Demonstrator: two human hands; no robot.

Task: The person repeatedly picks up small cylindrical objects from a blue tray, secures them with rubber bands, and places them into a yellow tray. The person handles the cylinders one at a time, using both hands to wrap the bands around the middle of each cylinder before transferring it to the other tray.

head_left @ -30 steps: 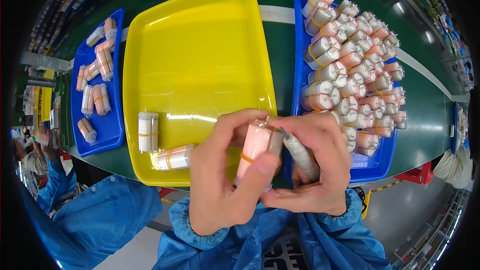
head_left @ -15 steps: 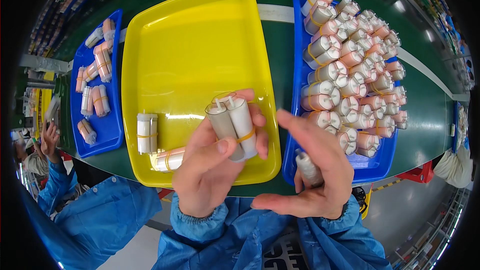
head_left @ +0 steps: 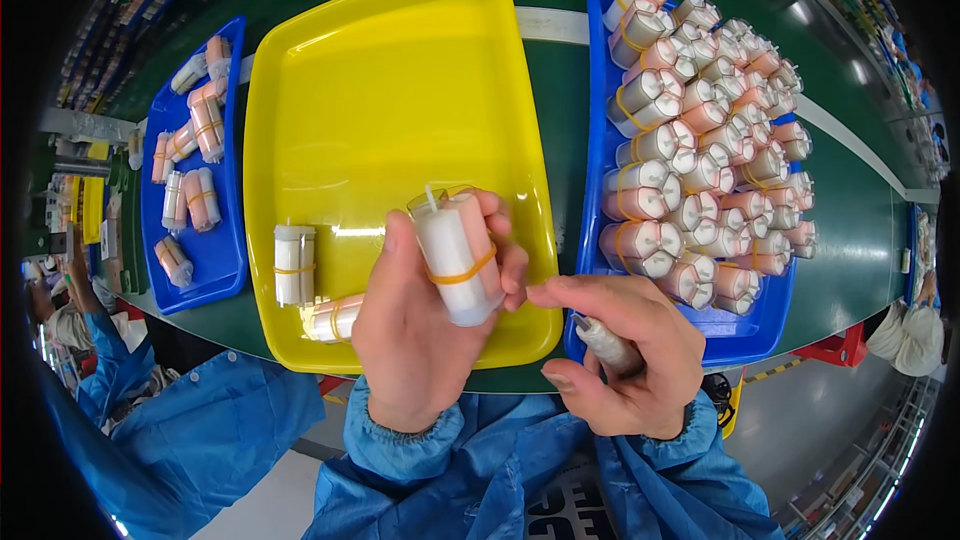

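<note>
My left hand (head_left: 412, 345) is closed around a bundle of white and pink rolls (head_left: 452, 248) in clear sleeves, bound by a yellow rubber band. The bundle stands nearly upright over the near right part of a yellow tray (head_left: 400, 110), and a thin white stem sticks out of its top. My right hand (head_left: 655, 355) curls around a short, whitish wrapped cylinder (head_left: 610, 345) with a dark tip; its exact kind is unclear. Its index finger points toward the bundle, close to my left fingertips. Two banded bundles, one white (head_left: 294, 265) and one partly pink (head_left: 335, 320), lie in the yellow tray's near left corner.
At the right, a blue tray (head_left: 750, 337) is piled with many similar bundles. Several more lie in a smaller blue tray (head_left: 225, 255) at the left. Both stand on a green table (head_left: 850, 230). A co-worker's blue sleeve (head_left: 215, 420) is at the lower left.
The bundle has turned in my left hand, so a pink roll now shows beside the white one. My right fingers have drawn closer together, with the index finger lower and nearer the bundle.
</note>
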